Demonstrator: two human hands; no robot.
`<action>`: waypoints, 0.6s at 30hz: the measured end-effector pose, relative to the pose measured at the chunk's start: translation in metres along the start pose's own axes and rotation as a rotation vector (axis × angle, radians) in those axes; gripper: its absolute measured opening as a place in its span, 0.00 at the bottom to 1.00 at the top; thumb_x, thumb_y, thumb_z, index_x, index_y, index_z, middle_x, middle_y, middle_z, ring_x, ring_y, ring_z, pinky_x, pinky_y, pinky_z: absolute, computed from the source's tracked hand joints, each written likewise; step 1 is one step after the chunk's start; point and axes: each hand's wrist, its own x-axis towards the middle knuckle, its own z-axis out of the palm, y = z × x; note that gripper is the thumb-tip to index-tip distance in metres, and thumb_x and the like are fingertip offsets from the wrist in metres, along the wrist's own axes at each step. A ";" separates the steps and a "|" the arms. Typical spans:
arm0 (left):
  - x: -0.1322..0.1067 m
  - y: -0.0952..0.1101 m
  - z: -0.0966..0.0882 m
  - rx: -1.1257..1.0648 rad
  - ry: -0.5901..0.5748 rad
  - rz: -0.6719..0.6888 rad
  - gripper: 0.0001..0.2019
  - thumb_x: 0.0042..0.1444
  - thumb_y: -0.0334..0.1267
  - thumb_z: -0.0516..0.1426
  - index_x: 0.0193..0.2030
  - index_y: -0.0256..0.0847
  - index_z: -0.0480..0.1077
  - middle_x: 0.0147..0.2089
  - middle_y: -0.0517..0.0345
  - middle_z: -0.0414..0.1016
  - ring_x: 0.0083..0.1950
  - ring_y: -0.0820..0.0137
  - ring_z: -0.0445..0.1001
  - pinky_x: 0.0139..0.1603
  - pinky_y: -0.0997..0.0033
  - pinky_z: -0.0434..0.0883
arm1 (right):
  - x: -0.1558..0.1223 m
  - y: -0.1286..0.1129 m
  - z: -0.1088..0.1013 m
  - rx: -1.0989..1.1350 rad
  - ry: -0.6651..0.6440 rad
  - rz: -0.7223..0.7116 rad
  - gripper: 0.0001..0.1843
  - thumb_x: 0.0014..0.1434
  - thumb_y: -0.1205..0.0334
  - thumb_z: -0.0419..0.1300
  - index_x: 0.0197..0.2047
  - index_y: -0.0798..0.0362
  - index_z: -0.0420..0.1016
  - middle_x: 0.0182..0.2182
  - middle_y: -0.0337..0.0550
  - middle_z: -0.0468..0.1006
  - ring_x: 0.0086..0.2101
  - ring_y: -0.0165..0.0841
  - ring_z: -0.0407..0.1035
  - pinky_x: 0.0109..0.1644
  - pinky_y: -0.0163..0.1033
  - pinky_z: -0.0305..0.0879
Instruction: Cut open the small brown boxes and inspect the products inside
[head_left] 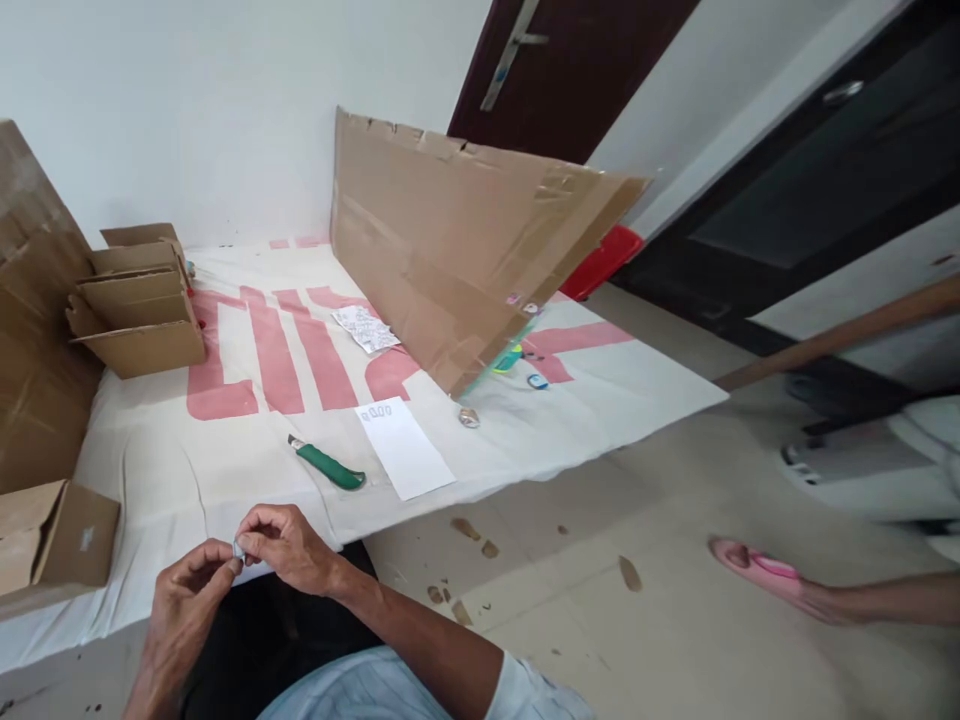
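My left hand (187,600) and my right hand (289,548) meet at the table's near edge, above my lap. Between their fingertips is a small, pale grey-blue piece (238,548), too small to name. Both hands are closed in a pinch on it. Past my right hand lies a utility knife (330,466) with a green handle, its tip pointing away to the left. To the right of the knife, a white sheet of paper (409,450) with faint marks at its top lies flat on the cloth.
Open cardboard boxes (142,345) stand at the left, and a closed box (75,545) sits nearer me. A large cardboard panel (465,240) stands tilted on the table (637,390). Near it are a written note (364,328) and a tape roll (538,381). Another person's foot (765,572) is at the right.
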 end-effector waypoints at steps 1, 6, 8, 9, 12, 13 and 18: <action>0.002 0.000 0.005 0.015 -0.009 0.003 0.19 0.48 0.55 0.70 0.31 0.39 0.80 0.31 0.55 0.79 0.35 0.64 0.77 0.39 0.71 0.75 | -0.002 -0.002 -0.007 -0.023 0.023 -0.018 0.10 0.57 0.54 0.65 0.33 0.51 0.75 0.25 0.35 0.75 0.27 0.30 0.70 0.36 0.37 0.69; 0.008 -0.006 0.015 0.121 -0.039 -0.026 0.22 0.50 0.58 0.69 0.40 0.40 0.82 0.37 0.53 0.82 0.39 0.62 0.79 0.43 0.68 0.76 | -0.010 -0.024 -0.095 -0.392 0.387 -0.210 0.10 0.63 0.54 0.59 0.33 0.50 0.75 0.29 0.38 0.76 0.33 0.32 0.70 0.40 0.37 0.67; 0.009 -0.011 0.013 0.147 -0.053 -0.031 0.23 0.51 0.59 0.68 0.40 0.40 0.82 0.38 0.52 0.82 0.41 0.61 0.80 0.45 0.67 0.77 | -0.010 -0.034 -0.151 -0.664 0.580 -0.250 0.13 0.63 0.52 0.56 0.34 0.50 0.74 0.31 0.39 0.78 0.34 0.34 0.71 0.41 0.37 0.67; 0.010 -0.013 0.011 0.157 -0.059 -0.031 0.23 0.51 0.59 0.68 0.41 0.41 0.82 0.39 0.52 0.83 0.41 0.60 0.80 0.46 0.66 0.77 | -0.009 -0.038 -0.180 -0.711 0.630 -0.244 0.13 0.63 0.51 0.56 0.34 0.50 0.74 0.32 0.40 0.78 0.36 0.35 0.71 0.43 0.38 0.67; 0.011 -0.020 0.007 0.189 -0.070 -0.018 0.22 0.52 0.59 0.67 0.41 0.41 0.83 0.41 0.51 0.84 0.43 0.59 0.81 0.46 0.66 0.78 | -0.004 -0.041 -0.254 -0.796 0.719 -0.204 0.11 0.60 0.53 0.56 0.31 0.50 0.73 0.31 0.42 0.78 0.35 0.37 0.70 0.42 0.39 0.65; 0.012 -0.021 0.007 0.203 -0.073 -0.014 0.22 0.53 0.59 0.67 0.41 0.42 0.83 0.41 0.51 0.84 0.43 0.59 0.81 0.46 0.66 0.78 | -0.001 -0.039 -0.272 -0.823 0.731 -0.186 0.10 0.59 0.55 0.56 0.30 0.50 0.72 0.30 0.42 0.78 0.34 0.36 0.69 0.42 0.40 0.64; 0.016 -0.020 0.014 0.271 -0.081 -0.003 0.22 0.53 0.61 0.66 0.40 0.43 0.83 0.41 0.52 0.84 0.43 0.58 0.82 0.44 0.67 0.79 | 0.011 -0.024 -0.316 -0.936 0.702 -0.106 0.08 0.56 0.58 0.57 0.28 0.50 0.73 0.27 0.40 0.77 0.31 0.35 0.68 0.39 0.38 0.62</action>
